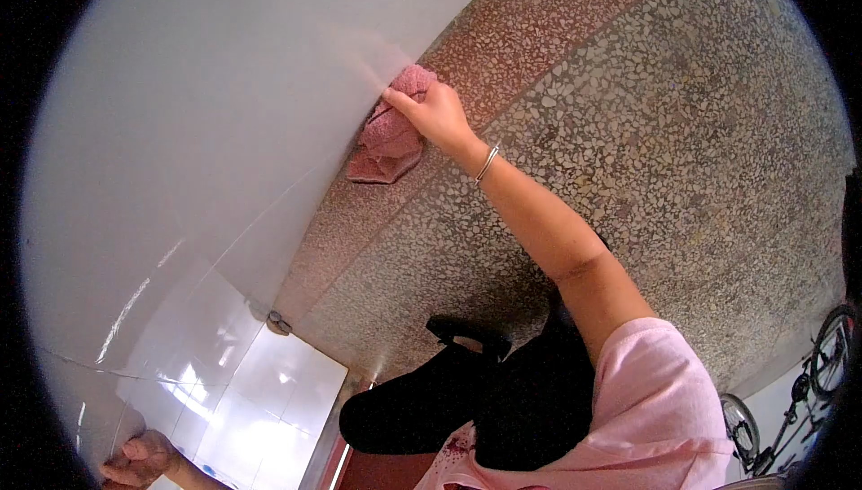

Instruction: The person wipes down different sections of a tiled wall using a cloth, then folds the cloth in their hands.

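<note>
My right hand (pixel 437 120) is closed on a pink cloth (pixel 391 142) with dark edging. It presses the cloth against the foot of the glossy white tiled wall (pixel 215 104), where the wall meets the floor. Part of the cloth hangs loose below my fingers and lies over the reddish floor border. A thin bangle (pixel 488 163) circles my right wrist. At the lower left, my left hand (pixel 144 460) is curled loosely at the shiny wall, with its reflection just above. I see nothing held in its fingers.
Speckled terrazzo floor (pixel 664 131) spreads to the right, with a reddish border (pixel 530 32) along the wall. My dark-clothed legs (pixel 422 405) and a black shoe (pixel 469 336) are below. A small doorstop-like object (pixel 279 322) sits at the wall corner. A bicycle (pixel 741 432) stands at the lower right.
</note>
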A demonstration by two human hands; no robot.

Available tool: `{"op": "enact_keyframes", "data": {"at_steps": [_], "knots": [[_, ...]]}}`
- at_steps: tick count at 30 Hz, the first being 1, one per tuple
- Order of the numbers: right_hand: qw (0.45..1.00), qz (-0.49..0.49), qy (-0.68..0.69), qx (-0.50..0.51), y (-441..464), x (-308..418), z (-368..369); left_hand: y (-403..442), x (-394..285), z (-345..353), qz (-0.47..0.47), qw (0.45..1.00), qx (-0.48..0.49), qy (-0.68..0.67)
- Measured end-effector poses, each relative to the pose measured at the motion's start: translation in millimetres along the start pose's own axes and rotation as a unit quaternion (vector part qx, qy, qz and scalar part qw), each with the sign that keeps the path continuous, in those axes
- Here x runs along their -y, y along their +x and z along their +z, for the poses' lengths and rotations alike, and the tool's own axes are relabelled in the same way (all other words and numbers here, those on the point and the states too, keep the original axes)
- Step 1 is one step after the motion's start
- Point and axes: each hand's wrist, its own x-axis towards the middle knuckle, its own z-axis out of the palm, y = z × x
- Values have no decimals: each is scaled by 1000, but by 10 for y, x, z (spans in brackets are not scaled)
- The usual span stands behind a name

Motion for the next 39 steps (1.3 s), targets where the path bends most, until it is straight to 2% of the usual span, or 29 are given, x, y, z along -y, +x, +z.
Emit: {"op": "enact_keyframes", "data": {"at_steps": [4, 7, 9, 11, 13, 15, 17, 19, 20, 21, 22, 23, 25, 26, 27, 29, 30, 31, 32, 34, 35, 37, 38, 39], "knots": [[999, 11, 29, 8, -28, 70, -43, 72, -53, -28, -18, 1000, 13, -10], [998, -13, 57, -1, -33, 81, -28, 197, -134, 15, -29, 999, -21, -17], [999, 33, 35, 2, 23, -11, 77, 180, -104, -17, -21, 1000, -16, -9], [991, 61, 88, 75, -144, 91, 153, 168, -84, -30, -16, 1000, -11, -4], [979, -5, 100, 176, -298, 31, 364, 156, -95, -16, -11, 1000, -10, -1], [962, -97, 94, 238, -527, 586, 110, 152, -116, 21, -6, 1000, -9, 2], [966, -43, 54, 250, -459, 730, -50, 136, -108, 16, 1, 1000, -6, 7], [972, -191, 25, 136, -293, 568, -206, 142, -132, -33, 11, 1000, -4, 27], [991, -80, 40, 97, -187, 603, -412, 170, -139, -48, 14, 999, 0, 29], [992, -12, 104, 69, 28, 665, -694, 213, -143, -52, -2, 1000, 2, 12], [983, -51, 162, -62, 316, 523, -871, 208, -116, -54, -9, 1000, 2, 5], [956, -31, 258, -134, 578, 556, -1139, 204, -91, -55, -15, 1000, 3, -2], [932, -157, 242, -221, 1084, 549, -1544, 125, -47, -57, 39, 999, 20, 11], [896, -210, 272, -282, 1142, 676, -1562, 138, -51, -52, 56, 998, 26, 15], [896, -214, 270, -282, 1122, 754, -1534, 163, -81, -58, 48, 999, 21, -7], [914, -130, 221, -314, 980, 880, -1410, 178, -88, -76, 36, 999, 19, -27], [939, -42, 106, -324, 900, 816, -1206, 147, -66, -85, 57, 998, 15, -13], [956, -10, 87, -282, 740, 714, -984, 166, -75, -87, 66, 998, 12, -5], [979, 28, 102, -177, 502, 623, -709, 186, -85, -87, 75, 997, 8, 3], [987, 88, 115, 67, 33, 498, -167, 265, -162, -83, -14, 1000, -1, -24], [988, 72, 94, 101, -121, 383, 100, 274, -190, -88, -47, 998, -5, -33], [982, 42, 14, 181, -323, 284, 432, 154, -136, -74, 48, 999, -4, -4], [982, 36, 12, 185, -284, 213, 475, 125, -139, -59, 46, 999, 0, 2], [987, 35, 93, 123, -248, 153, 522, 124, -149, -38, -6, 1000, -11, -20]]}}
